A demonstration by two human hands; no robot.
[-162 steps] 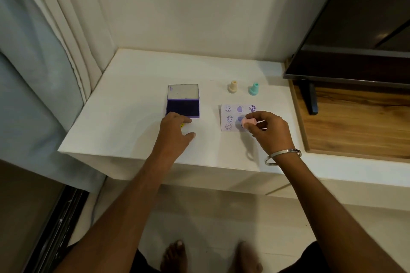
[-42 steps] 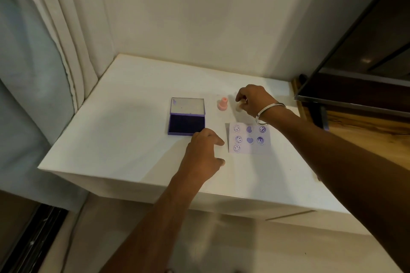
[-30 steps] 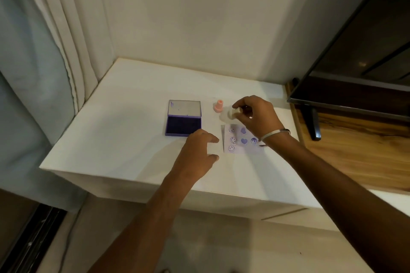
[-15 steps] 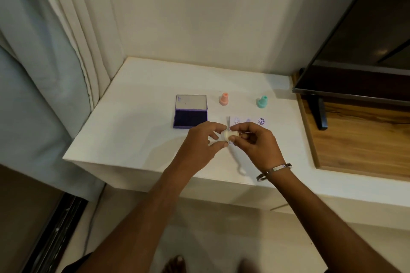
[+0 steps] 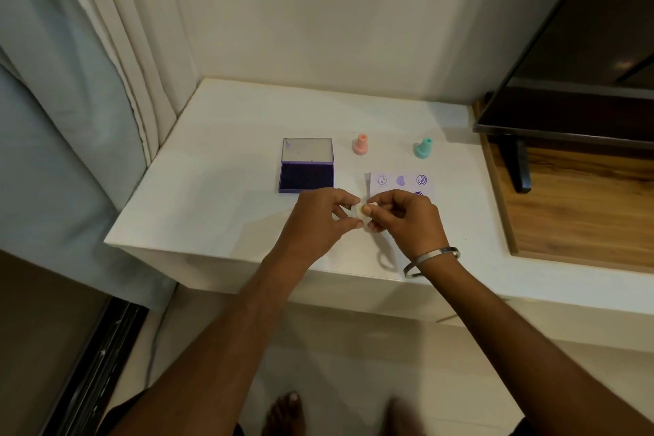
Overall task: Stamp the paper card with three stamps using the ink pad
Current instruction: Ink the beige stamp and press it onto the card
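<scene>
A small cream stamp (image 5: 361, 213) is pinched between my left hand (image 5: 320, 219) and my right hand (image 5: 407, 219), just above the white table's front part. Both hands grip it, fingertips meeting, so most of it is hidden. Behind my right hand lies the pale paper card (image 5: 401, 182), showing several purple prints; its near half is covered. The purple ink pad (image 5: 306, 176) sits open to the left of the card, lid up. A pink stamp (image 5: 360, 144) and a teal stamp (image 5: 423, 148) stand upright behind the card.
The white table (image 5: 219, 188) ends in a front edge close to my wrists. A curtain (image 5: 88, 81) hangs at the left. On the right a dark TV (image 5: 573, 81) stands on a wooden surface (image 5: 580, 209). My feet show on the floor below.
My right hand picked the cream stamp from the back row and brought it toward me. My left hand left the table and joined it on the stamp. The pink stamp now stands behind the pad.
</scene>
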